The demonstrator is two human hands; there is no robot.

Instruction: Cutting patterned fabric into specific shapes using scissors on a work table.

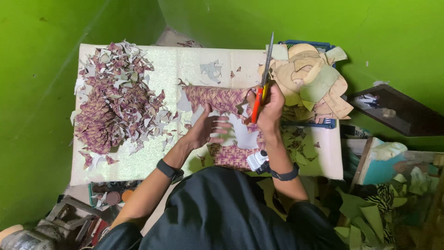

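Observation:
My right hand (270,107) grips orange-handled scissors (263,76) whose long blades point up and away from me. My left hand (208,129) rests with spread fingers on a sheet of purple woven-pattern material (216,98) lying on the pale work board (185,60). The sheet has white shapes cut out of it; more of it shows near my body (231,156). Both wrists wear dark bands, and a white gadget (257,162) sits by the right wrist.
A big heap of purple and white offcuts (115,99) covers the board's left side. A blue crate (307,78) piled with tan cut pieces sits at the right. Green scraps (365,217), clutter and tools lie on the floor around. Green walls (37,92) close in.

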